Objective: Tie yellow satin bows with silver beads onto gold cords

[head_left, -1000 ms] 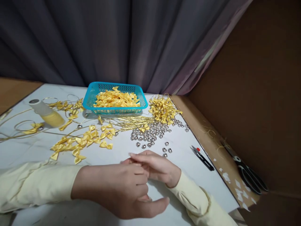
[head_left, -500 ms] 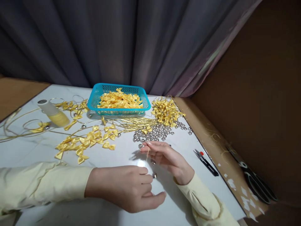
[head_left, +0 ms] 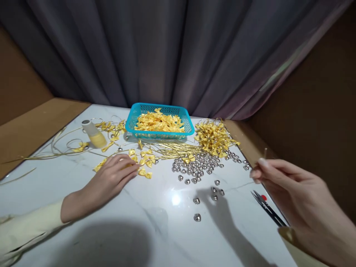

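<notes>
My right hand (head_left: pixel 297 196) is raised at the right, thumb and fingers pinching a thin gold cord (head_left: pixel 266 152) whose short end sticks up above the fingertips. At the left, my left hand (head_left: pixel 107 180) lies low over the loose yellow ribbon bows (head_left: pixel 147 158), partly covering them. Its fingers are pressed together, and I cannot make out what is between the fingertips. Silver heart-shaped beads (head_left: pixel 198 165) are heaped in the middle, with several scattered nearer, one of them a heart bead (head_left: pixel 197 217) at the front.
A blue basket (head_left: pixel 160 136) of yellow bows stands at the back. Beside it lie a bunch of bows on cords (head_left: pixel 214 137) and gold cords (head_left: pixel 175 150). A thread spool (head_left: pixel 94 134) leans at the left. Black thread snips (head_left: pixel 268 209) lie near the right edge.
My hands have moved apart: the left went back and left onto the bows, the right moved right with the cord. The view has turned, so the tabletop appears further right.
</notes>
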`<action>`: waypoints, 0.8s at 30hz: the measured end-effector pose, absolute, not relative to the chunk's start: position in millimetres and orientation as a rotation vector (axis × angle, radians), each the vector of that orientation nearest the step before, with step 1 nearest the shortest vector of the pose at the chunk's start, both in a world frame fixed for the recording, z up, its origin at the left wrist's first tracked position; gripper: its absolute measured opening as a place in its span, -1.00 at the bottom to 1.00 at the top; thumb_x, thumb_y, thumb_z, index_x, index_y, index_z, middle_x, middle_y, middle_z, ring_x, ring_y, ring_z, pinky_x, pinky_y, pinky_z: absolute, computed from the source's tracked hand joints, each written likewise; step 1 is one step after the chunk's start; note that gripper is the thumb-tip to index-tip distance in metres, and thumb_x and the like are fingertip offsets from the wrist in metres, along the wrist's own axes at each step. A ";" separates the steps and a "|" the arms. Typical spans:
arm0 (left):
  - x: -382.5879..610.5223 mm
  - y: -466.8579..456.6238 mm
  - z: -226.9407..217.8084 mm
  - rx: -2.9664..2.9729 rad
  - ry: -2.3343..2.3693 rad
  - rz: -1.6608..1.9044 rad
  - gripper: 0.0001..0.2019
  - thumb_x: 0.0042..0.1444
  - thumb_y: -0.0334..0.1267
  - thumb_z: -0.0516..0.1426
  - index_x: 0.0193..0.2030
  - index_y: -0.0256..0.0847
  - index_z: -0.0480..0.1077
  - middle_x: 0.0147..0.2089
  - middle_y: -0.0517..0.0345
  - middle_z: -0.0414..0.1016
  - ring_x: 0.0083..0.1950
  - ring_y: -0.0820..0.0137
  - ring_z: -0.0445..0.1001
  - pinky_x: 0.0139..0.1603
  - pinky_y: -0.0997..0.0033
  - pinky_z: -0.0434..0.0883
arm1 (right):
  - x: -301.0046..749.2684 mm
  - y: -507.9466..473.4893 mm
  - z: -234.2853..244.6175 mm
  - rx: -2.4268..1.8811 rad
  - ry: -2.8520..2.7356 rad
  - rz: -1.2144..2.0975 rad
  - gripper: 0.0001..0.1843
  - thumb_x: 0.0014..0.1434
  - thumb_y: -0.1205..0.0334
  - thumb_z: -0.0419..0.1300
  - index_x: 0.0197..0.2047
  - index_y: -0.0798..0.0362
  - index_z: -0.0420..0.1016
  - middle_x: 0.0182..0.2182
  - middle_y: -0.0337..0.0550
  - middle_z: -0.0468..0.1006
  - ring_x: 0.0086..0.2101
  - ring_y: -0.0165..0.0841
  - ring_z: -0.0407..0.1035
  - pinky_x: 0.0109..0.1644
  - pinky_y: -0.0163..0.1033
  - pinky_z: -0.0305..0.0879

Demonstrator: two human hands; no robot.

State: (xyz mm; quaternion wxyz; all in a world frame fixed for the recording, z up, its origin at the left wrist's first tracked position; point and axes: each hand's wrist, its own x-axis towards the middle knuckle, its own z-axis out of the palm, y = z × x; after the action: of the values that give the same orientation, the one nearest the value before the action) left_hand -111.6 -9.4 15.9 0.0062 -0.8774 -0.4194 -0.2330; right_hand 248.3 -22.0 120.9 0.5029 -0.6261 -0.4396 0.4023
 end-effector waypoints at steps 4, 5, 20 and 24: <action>-118.3 -14.1 3.5 -2.785 -1.204 -0.625 -0.73 0.29 -0.26 -0.03 0.01 -0.25 0.41 0.02 -0.05 0.45 0.08 0.19 0.29 0.06 0.17 0.28 | 252.4 -25.6 129.5 -1.553 -1.056 0.855 -0.75 -0.21 0.00 0.42 -0.47 -0.06 0.58 -0.47 -0.13 0.55 -0.35 -0.29 0.44 -0.28 -0.22 0.37; -116.5 -14.5 3.0 -2.790 -1.139 -0.584 -0.73 0.30 -0.32 -0.06 0.01 -0.27 0.40 0.03 -0.06 0.45 0.09 0.19 0.30 0.06 0.18 0.28 | 252.4 -25.7 130.4 -1.555 -1.067 0.845 -0.75 -0.20 0.01 0.42 -0.43 -0.07 0.59 -0.45 -0.13 0.56 -0.33 -0.28 0.45 -0.25 -0.22 0.38; -79.5 14.6 29.0 -3.283 -1.379 -0.567 -0.73 0.28 -0.28 -0.04 -0.06 -0.29 0.43 -0.23 0.00 0.50 -0.20 0.32 0.44 -0.16 0.34 0.34 | 191.6 -20.6 85.4 -1.322 -1.944 1.232 -0.80 0.08 0.07 0.24 -0.44 -0.02 0.61 -0.28 -0.07 0.63 -0.24 -0.20 0.48 -0.10 -0.11 0.35; -63.6 15.9 38.5 -3.647 -2.038 -0.750 -0.70 0.18 -0.19 0.07 0.01 -0.25 0.34 -0.27 0.11 0.52 -0.27 0.38 0.48 -0.26 0.44 0.36 | 172.7 -13.9 56.3 -1.145 -1.889 1.456 -0.87 0.07 0.14 0.27 -0.42 -0.02 0.61 -0.01 -0.08 0.50 -0.03 -0.22 0.38 0.07 -0.08 0.24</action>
State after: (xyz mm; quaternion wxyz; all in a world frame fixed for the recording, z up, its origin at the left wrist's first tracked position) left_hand -63.6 15.9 38.5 -0.5239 -0.7319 -0.4089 -0.1504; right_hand 172.7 -13.9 56.3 0.2454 -0.4197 -0.6922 0.5334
